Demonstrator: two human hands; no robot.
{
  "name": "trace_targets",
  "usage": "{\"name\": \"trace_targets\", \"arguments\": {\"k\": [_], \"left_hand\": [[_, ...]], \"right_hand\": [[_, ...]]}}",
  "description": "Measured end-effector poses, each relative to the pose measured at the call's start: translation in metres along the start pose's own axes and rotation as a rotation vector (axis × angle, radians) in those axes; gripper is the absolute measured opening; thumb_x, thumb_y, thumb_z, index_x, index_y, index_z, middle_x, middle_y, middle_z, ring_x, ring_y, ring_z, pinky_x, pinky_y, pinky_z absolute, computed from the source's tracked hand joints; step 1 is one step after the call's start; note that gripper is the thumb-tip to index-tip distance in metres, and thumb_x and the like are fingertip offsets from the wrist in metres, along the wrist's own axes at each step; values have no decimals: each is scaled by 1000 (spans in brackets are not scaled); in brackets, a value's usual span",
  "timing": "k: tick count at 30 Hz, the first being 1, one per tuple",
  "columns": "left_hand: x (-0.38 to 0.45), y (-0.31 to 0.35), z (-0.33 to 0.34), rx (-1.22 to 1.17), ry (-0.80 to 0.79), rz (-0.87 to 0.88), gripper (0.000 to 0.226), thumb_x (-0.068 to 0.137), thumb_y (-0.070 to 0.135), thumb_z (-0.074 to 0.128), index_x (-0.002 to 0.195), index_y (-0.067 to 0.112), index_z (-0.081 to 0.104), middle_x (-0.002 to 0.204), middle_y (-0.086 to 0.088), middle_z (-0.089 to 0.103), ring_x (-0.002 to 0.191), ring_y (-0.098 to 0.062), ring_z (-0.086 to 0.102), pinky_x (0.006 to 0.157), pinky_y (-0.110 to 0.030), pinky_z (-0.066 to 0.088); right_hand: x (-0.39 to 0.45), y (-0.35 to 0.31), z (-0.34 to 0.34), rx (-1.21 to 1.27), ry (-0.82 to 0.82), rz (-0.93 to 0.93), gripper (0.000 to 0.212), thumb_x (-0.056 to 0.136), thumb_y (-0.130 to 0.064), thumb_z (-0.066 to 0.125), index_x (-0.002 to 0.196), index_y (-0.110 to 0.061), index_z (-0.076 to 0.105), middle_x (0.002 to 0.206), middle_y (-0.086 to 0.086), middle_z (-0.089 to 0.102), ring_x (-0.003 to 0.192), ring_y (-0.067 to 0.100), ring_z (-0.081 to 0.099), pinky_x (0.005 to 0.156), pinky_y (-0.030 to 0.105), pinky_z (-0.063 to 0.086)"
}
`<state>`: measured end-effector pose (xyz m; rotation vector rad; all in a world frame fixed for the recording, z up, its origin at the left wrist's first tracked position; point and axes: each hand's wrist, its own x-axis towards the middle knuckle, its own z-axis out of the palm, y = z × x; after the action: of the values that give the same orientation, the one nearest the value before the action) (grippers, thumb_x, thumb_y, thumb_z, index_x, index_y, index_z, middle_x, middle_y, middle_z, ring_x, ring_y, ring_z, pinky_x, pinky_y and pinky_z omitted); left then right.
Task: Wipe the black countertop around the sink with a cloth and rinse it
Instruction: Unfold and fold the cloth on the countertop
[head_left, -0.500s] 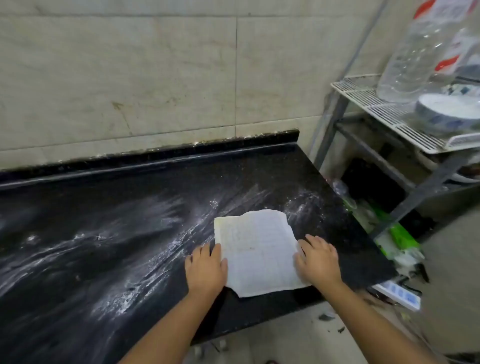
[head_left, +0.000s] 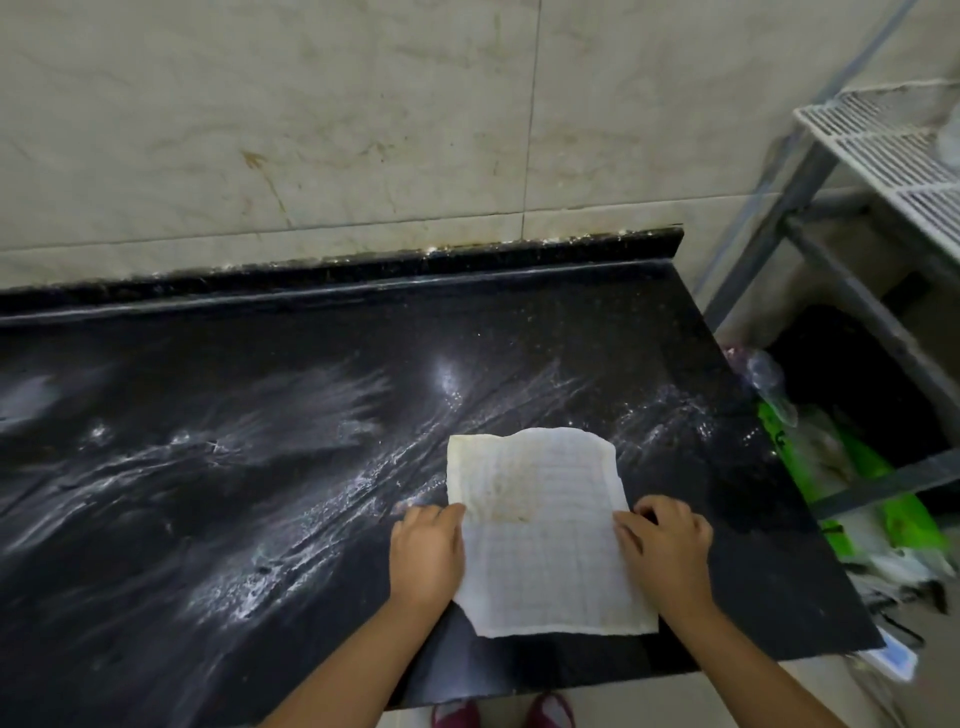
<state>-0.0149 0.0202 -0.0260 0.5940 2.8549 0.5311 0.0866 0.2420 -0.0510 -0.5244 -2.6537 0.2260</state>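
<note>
The black countertop (head_left: 260, 415) is wet and streaked with white suds. A white waffle-weave cloth (head_left: 545, 545) with a brownish stain lies spread flat near the counter's front right corner. My left hand (head_left: 428, 551) grips the cloth's left edge with curled fingers. My right hand (head_left: 662, 553) holds the right edge, its fingers bent over the cloth. No sink or tap is in view.
A tiled wall (head_left: 363, 130) rises behind the counter's raised back lip. To the right stands a metal rack with a white wire shelf (head_left: 893, 156). Green and clear plastic bags (head_left: 852, 467) lie beneath it. Red slippers (head_left: 457, 714) show below the counter's front edge.
The view has dropped and shifted left, so the bottles on the rack are out of frame. My left hand's fingers have curled in at the cloth's edge. The cloth stays in place.
</note>
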Motion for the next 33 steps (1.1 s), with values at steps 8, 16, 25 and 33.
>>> {"name": "trace_targets", "arguments": {"k": [8,16,25,33], "left_hand": [[0,1,-18,-350,55,-94,26,88,-3,50,109,2,65,94,-8,57,93,-27,56,75,-20,35],[5,6,-46,-511,-58,-36,29,77,2,68,105,9,67,81,10,46,73,-1,47,67,1,35],[34,17,-83,-249,573,321,18,77,18,58,76,5,71,77,3,53,76,-10,45,69,-15,35],[-27,-30,-17,-22,284,699,28,97,25,34,79,16,54,72,-1,60,71,-15,48,65,-23,36]], "right_hand": [[0,6,-5,116,89,-27,33,75,-24,43,64,-9,69,74,7,64,81,13,41,75,29,27],[28,14,-34,296,108,-80,35,81,-20,42,75,3,67,84,17,64,86,17,43,77,25,34],[72,-3,-66,328,332,-83,33,82,-17,43,72,5,65,85,21,62,88,20,45,87,20,32],[-36,25,-18,228,176,-176,64,100,-36,27,68,1,69,87,15,62,86,23,48,74,39,45]]}}
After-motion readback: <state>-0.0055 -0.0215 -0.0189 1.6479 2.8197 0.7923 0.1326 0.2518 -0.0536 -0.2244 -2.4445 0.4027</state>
